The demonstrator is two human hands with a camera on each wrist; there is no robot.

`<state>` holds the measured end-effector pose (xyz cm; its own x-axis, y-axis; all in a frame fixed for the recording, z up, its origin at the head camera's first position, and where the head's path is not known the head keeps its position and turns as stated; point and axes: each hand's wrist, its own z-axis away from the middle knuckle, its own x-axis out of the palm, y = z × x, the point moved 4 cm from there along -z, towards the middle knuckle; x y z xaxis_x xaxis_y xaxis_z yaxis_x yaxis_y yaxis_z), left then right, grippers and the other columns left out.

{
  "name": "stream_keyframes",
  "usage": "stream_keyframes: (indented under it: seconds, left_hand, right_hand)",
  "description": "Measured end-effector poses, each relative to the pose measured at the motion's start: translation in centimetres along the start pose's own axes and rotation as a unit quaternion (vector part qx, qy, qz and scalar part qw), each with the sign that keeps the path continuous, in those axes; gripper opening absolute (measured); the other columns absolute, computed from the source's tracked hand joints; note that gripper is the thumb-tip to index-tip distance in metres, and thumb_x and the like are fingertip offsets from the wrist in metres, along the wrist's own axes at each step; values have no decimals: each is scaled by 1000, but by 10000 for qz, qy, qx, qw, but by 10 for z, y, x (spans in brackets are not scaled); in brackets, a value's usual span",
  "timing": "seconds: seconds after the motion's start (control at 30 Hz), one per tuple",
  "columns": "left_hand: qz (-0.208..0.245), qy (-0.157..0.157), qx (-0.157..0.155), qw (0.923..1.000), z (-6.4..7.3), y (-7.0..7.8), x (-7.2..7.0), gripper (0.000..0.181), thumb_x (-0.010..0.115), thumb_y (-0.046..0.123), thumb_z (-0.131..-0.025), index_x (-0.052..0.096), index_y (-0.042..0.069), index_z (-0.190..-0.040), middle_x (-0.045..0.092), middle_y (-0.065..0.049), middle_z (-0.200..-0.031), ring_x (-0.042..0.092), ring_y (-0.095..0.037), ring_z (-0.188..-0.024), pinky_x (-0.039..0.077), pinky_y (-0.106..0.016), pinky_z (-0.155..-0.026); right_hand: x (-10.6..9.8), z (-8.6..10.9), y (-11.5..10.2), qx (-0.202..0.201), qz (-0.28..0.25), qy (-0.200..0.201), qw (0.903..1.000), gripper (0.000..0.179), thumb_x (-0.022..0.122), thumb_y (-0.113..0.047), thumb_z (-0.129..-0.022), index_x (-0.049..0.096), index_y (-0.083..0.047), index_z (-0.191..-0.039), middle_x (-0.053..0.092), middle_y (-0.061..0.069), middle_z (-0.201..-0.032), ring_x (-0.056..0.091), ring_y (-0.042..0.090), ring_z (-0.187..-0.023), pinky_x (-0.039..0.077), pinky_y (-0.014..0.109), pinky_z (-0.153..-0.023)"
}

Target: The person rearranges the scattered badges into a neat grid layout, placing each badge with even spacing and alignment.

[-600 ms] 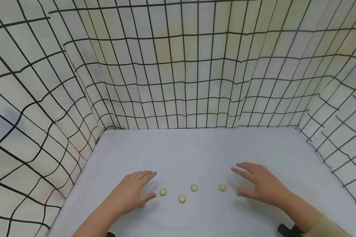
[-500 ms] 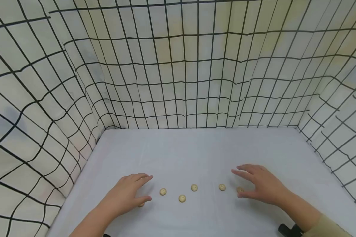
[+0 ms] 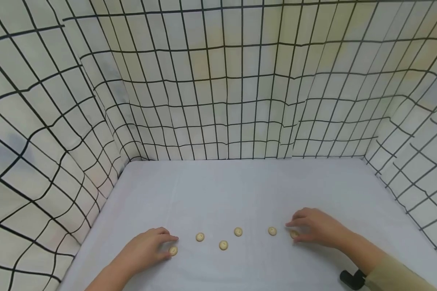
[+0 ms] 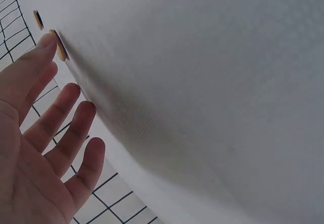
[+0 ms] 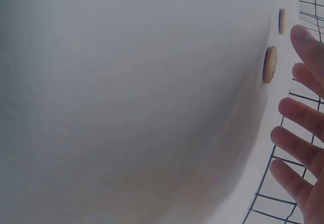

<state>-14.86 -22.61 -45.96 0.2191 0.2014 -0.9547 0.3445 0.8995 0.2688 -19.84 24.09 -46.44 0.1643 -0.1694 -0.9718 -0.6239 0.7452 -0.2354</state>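
Note:
Several small round beige discs with a marking on top lie on the white table. My left hand is at the leftmost disc, which sits between thumb and forefinger. In the left wrist view the thumb tip overlaps that disc; the other fingers are loosely bent. I cannot tell if the thumb touches it. My right hand is around the rightmost disc, thumb in front and fingers behind. The right wrist view shows this disc on the cloth, with the fingers apart from it.
Between the hands lie further discs: one on the left, two near the middle and one to the right. White cloth walls with a black grid enclose the table. A black device sits at my right wrist.
My left hand has moved down and left to the leftmost disc, which was mostly hidden. My right hand has lowered slightly, its fingers closer together around the rightmost disc. The discs stay put.

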Motion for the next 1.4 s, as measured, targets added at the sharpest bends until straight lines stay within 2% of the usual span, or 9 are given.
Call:
stream_keyframes:
  seconds: [0.23, 0.5, 0.73, 1.07, 1.2, 1.4]
  left_hand:
    - [-49, -22, 109, 9999, -1, -4, 5, 32, 85, 32, -75, 78, 26, -105, 60, 11, -99, 58, -12, -89, 50, -38, -76]
    - [-192, 164, 557, 9981, -2, -3, 3, 25, 84, 31, -77, 79, 28, -101, 58, 18, -94, 57, -6, -84, 49, -33, -71]
    - [-221, 63, 476, 9986, -3, -3, 7, 26, 84, 32, -77, 79, 30, -102, 58, 19, -93, 55, -3, -82, 49, -32, -71]
    - [-165, 96, 544, 9983, -3, -4, 8, 24, 83, 33, -78, 79, 30, -102, 57, 19, -93, 52, -2, -81, 48, -30, -70]
    - [37, 49, 453, 9990, -3, -7, 9, 24, 83, 32, -79, 80, 30, -102, 54, 21, -90, 47, 1, -78, 45, -28, -67]
    - [603, -39, 339, 9976, -2, -7, 9, 24, 82, 27, -80, 80, 27, -103, 51, 21, -85, 42, 2, -71, 41, -24, -63]
  right_hand:
    - [8, -1, 12, 241, -368, -277, 9986, 32, 79, -46, -80, 76, -33, -109, 63, -14, -108, 58, 12, -101, 50, 39, -87]
    - [12, -2, 18, 331, -417, -329, 9980, 28, 80, -42, -80, 77, -36, -107, 60, -18, -108, 54, 7, -99, 50, 35, -87]
    - [11, -2, 18, -39, -422, -248, 9988, 27, 79, -43, -81, 78, -32, -106, 61, -16, -106, 54, 7, -96, 50, 35, -84]
    - [10, -3, 16, -16, -407, -314, 9987, 26, 80, -40, -81, 79, -33, -105, 60, -18, -105, 54, 6, -96, 50, 33, -84]
    - [10, -4, 16, 51, -419, -343, 9985, 26, 80, -42, -81, 78, -33, -105, 59, -19, -104, 54, 5, -95, 50, 33, -83]
    - [9, -8, 17, 155, -382, -297, 9987, 25, 79, -45, -81, 79, -34, -103, 61, -19, -102, 55, 6, -95, 50, 34, -83]
